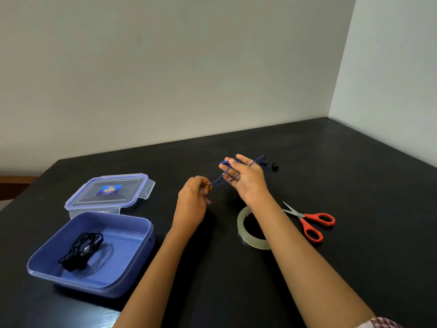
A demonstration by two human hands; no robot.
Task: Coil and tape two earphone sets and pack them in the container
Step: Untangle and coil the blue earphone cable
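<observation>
Blue earphone cable (pixel 221 179), frame centre: looking light, thin, limp, likely slipping off and tangling. Best gripping near plug end, keeping loops taut.
Left hand (pixel 192 202) pinching plug end.
Right hand (pixel 248 179) holding fingers spread, cable looping round them.
Earbuds (pixel 268 163) dangling behind right hand, partly hidden.
Black coiled set (pixel 81 250) lying in container (pixel 128 235), lower left; tape on it proving hard to make out.
Tape roll (pixel 254 243) being partly covered by right forearm.
</observation>
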